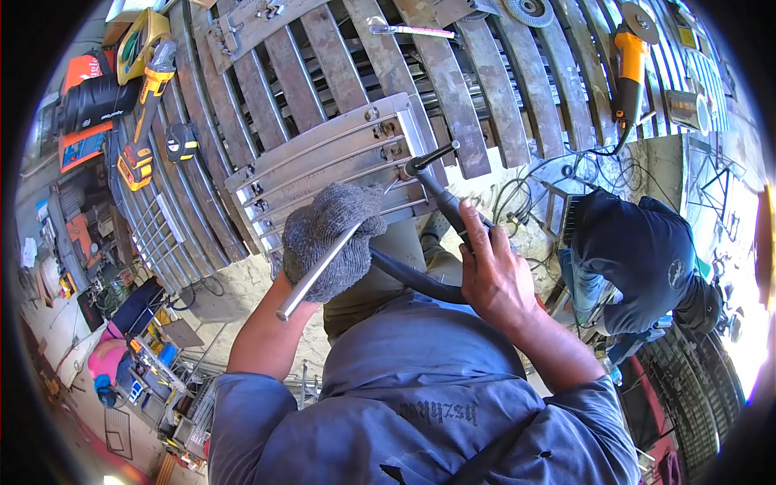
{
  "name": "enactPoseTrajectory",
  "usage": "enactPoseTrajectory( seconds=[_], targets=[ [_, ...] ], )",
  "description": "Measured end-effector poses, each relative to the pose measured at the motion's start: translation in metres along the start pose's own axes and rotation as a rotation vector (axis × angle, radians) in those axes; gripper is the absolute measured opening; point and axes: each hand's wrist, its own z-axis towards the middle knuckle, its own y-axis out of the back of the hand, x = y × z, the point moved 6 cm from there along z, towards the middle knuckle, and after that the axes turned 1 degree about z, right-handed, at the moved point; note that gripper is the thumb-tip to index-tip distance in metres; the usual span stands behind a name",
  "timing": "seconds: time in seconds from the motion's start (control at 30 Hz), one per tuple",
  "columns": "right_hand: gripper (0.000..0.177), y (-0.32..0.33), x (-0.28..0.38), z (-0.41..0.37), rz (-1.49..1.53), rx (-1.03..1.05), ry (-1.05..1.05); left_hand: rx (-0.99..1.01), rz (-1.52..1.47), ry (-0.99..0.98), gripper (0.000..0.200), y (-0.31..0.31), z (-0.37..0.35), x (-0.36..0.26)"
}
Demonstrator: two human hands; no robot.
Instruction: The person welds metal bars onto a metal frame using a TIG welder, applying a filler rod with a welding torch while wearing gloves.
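My left hand (334, 241) wears a grey knit glove and is closed around a metal rod (319, 273), whose near end points down toward my forearm. Bare, my right hand (495, 271) grips the black handle of a welding torch (436, 187). The torch head lies at the right edge of a flat metal panel (311, 166) with several parallel rods across it, close to the rod's far end. A thick black cable (412, 279) runs from the torch handle to the left, passing behind my gloved hand.
The slatted metal bench (505, 105) holds an orange angle grinder (632, 69), a yellow cordless tool (148, 113), a tape measure (181, 142), a marker (412, 31) and a grinding disc (529, 10). Another person (634, 259) in dark clothing bends over at the right, near loose cables.
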Motion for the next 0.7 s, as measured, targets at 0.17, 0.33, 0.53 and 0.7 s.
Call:
enactPoseTrajectory(
  seconds=[0.17, 0.33, 0.53, 0.7],
  targets=[
    [0.082, -0.005, -0.001, -0.004, 0.028, -0.029, 0.034, 0.154, 0.209, 0.066, 0.019, -0.002, 0.001, -0.001],
    [0.080, -0.004, 0.003, -0.003, -0.020, -0.059, 0.045, 0.043, 0.024, 0.123, 0.018, -0.005, -0.005, 0.009],
    [0.080, -0.005, 0.003, -0.004, -0.016, -0.090, 0.063, 0.046, 0.056, 0.093, 0.016, -0.002, -0.002, 0.004],
    [0.086, -0.007, -0.008, -0.007, 0.170, -0.210, 0.041, -0.052, -0.047, -0.023, 0.017, -0.001, 0.001, 0.000]
  ],
)
